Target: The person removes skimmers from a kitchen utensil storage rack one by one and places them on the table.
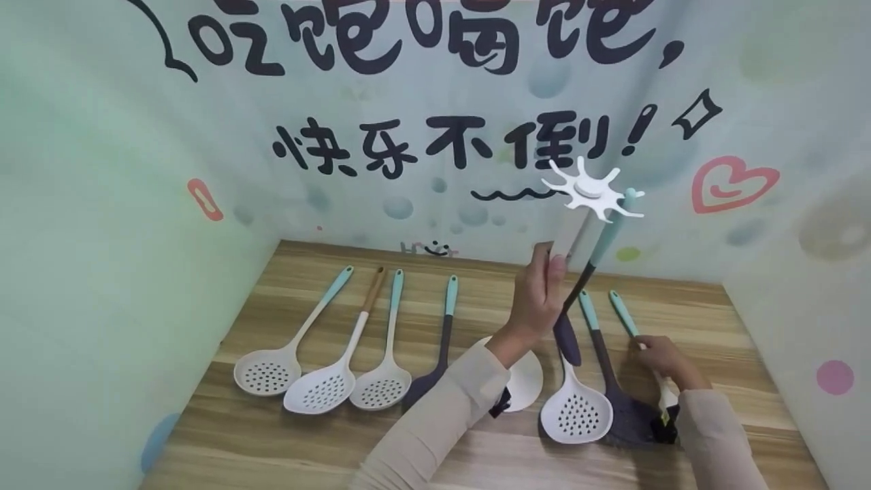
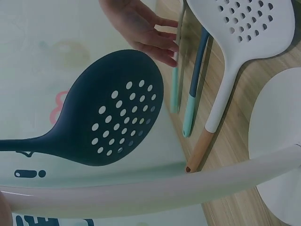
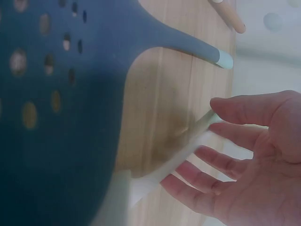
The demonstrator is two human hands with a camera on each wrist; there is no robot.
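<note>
My left hand (image 1: 539, 289) grips the white post (image 1: 570, 235) of a utensil stand. Hooks (image 1: 590, 190) radiate from its top, and a round white base (image 1: 531, 378) shows below. From a hook hangs a dark skimmer (image 2: 123, 110) with a teal handle (image 1: 610, 235). On the right, my right hand (image 1: 663, 357) is at the teal and white handle (image 3: 174, 157) of a utensil on the table. Its fingers (image 3: 223, 162) look fairly straight, and the thumb lies close to the handle. My sleeve and wrist hide that utensil's head.
A white skimmer (image 1: 577, 412) with a brown handle and a dark slotted turner (image 1: 633, 415) lie between the hands. Left of the base are a dark utensil (image 1: 423, 388) and white skimmers (image 1: 267, 372) on the wooden table (image 1: 286, 452). Printed cloth walls (image 1: 381, 224) enclose the table.
</note>
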